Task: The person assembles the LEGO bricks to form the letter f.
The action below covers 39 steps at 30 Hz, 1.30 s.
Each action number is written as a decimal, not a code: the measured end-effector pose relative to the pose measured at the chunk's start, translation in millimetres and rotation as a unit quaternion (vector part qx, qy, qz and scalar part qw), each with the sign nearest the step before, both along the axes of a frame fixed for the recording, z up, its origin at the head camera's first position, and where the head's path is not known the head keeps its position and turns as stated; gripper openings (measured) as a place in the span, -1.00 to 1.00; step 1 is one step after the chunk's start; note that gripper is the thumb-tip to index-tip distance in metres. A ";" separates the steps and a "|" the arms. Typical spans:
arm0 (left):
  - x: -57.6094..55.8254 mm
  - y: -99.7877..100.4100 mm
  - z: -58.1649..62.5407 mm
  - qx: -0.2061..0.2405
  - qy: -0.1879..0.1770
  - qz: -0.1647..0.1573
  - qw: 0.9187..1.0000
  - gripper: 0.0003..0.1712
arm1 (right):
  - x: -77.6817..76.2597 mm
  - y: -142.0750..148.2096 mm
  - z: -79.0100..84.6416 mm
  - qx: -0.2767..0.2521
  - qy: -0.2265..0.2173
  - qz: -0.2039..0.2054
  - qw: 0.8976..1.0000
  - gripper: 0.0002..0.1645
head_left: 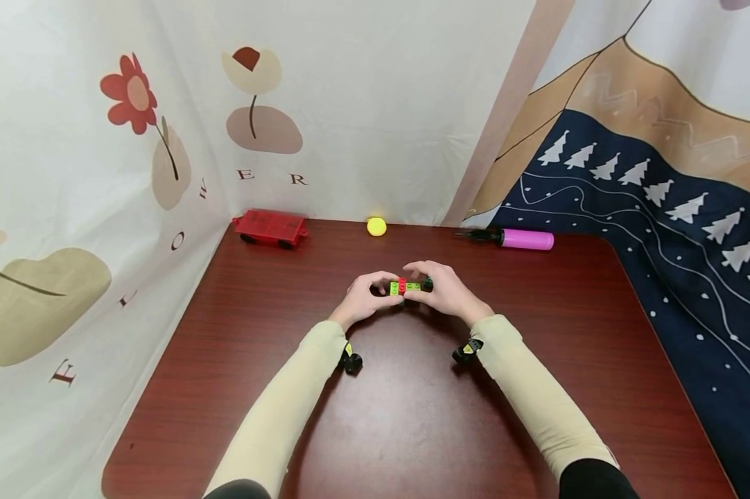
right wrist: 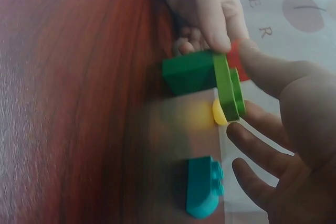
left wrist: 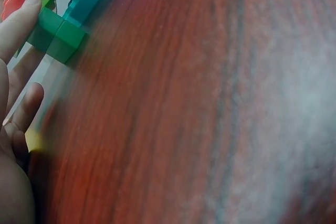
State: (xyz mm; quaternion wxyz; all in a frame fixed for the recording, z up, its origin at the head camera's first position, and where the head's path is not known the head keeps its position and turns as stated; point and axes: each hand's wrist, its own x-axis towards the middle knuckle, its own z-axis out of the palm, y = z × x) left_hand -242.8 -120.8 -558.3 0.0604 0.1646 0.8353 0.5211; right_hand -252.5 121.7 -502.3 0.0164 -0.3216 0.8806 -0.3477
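In the head view, my left hand [head_left: 365, 294] holds a small stack of toy building bricks over the middle of the table, thumb on the near side and index finger on the far side. The stack has a lime green plate [right wrist: 226, 88], a red brick [head_left: 403, 285] on top and a dark green brick [right wrist: 190, 72] underneath. My right hand [head_left: 443, 287] touches the red brick with its thumb, as the right wrist view shows. Its other visible fingers stand spread, apart from the stack. A teal brick with a rounded end [right wrist: 202, 187] stands on the table near the right hand.
Along the table's back edge are a red toy wagon [head_left: 269, 227] at the left, a yellow round object [head_left: 376, 226] in the middle and a pink hand pump with a black end [head_left: 527, 239] at the right. Printed cloth [head_left: 375, 111] hangs behind the table [head_left: 387, 430].
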 end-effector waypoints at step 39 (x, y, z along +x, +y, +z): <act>0.8 -1.3 -1.2 -0.017 -0.010 0.008 1.000 -0.53 | -15.5 35.7 -28.6 0.094 -0.040 -0.147 0.984 -0.42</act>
